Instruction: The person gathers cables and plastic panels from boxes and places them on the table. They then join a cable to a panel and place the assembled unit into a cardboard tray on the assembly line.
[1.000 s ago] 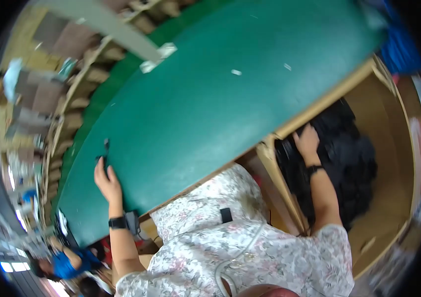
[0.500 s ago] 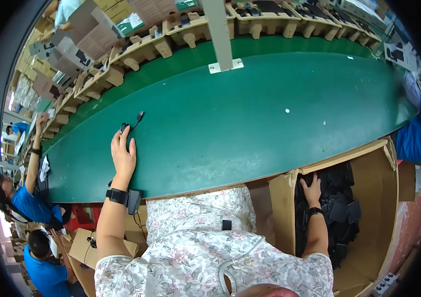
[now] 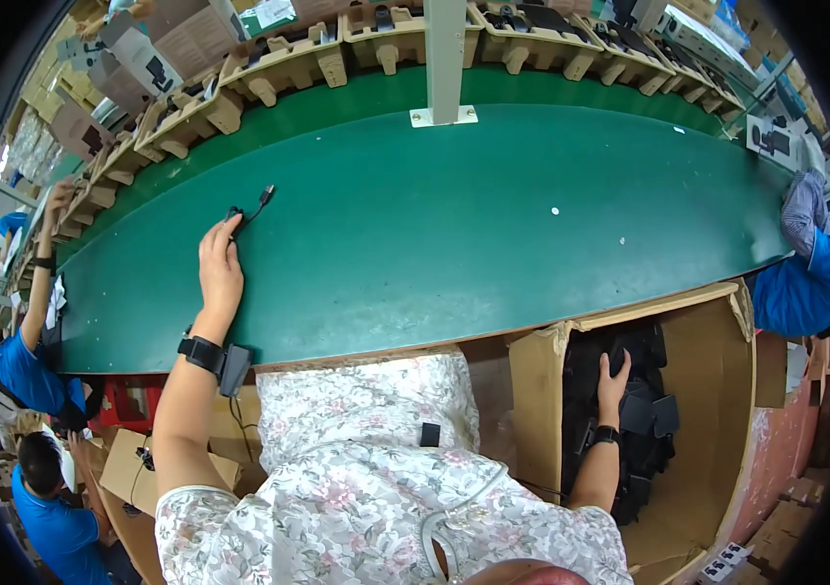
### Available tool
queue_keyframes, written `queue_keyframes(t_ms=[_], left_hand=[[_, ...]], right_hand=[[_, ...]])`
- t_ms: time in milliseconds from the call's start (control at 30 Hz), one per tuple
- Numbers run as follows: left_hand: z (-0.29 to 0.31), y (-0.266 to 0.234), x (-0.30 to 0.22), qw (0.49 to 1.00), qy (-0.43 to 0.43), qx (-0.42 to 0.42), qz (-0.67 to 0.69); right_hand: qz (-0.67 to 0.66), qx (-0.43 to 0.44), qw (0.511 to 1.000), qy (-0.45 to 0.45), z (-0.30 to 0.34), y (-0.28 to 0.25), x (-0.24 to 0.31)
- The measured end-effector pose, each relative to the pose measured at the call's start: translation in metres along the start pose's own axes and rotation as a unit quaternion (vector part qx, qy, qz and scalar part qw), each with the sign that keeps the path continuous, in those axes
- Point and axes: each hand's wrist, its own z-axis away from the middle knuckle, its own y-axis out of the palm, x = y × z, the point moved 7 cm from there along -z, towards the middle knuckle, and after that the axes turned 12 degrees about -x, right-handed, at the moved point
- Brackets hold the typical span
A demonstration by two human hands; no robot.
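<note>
My left hand point(image 3: 221, 261) reaches over the green work surface, fingers bent together on a coiled black USB cable point(image 3: 267, 195). The cable's plug end sticks out beyond the fingertips, pointing away from me. Down in an open cardboard box point(image 3: 538, 390) on my right is my right hand point(image 3: 612, 390). Its thumb and fingers close round a black plastic piece point(image 3: 618, 362), whose exact kind I cannot make out. More flat black parts point(image 3: 637, 414) lie heaped around that hand.
A metal post point(image 3: 444, 68) stands at the far edge of the green table point(image 3: 386, 244). Behind it runs a row of moulded cardboard trays point(image 3: 391, 44). Co-workers in blue are at the left point(image 3: 39, 366) and right point(image 3: 795, 288). A small carton point(image 3: 127, 468) sits by my left elbow.
The view has shifted slightly, moving the scene left and up. My right hand, earlier spread over the black parts, now has its fingers round one. My left hand stays at the cable.
</note>
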Motion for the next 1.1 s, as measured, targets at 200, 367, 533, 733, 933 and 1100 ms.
queue_keyframes(t_ms=[200,367,533,733,933,1100], left_hand=[[-0.007,-0.010,-0.005,0.998,-0.048,-0.005,0.043],[-0.008,-0.012,0.005,0.994,-0.097,-0.029,0.052],[-0.022,-0.006,-0.038,0.997,-0.004,-0.039,0.064],[-0.034,0.006,-0.136,0.882,-0.170,-0.019,0.440],[-0.056,0.023,-0.147,0.845,-0.184,-0.060,0.499],[-0.052,0.038,-0.069,0.924,-0.198,-0.006,0.326]], right_hand=[[-0.417,-0.024,0.877,0.239,0.010,-0.076,-0.023],[-0.514,-0.096,0.801,0.293,0.018,-0.165,0.048],[-0.578,-0.026,0.804,0.140,-0.022,-0.203,0.185],[-0.546,0.298,0.782,0.039,-0.044,-0.110,0.362],[-0.400,0.406,0.820,-0.060,0.028,0.013,0.514],[-0.265,0.388,0.875,-0.112,0.038,0.060,0.545]])
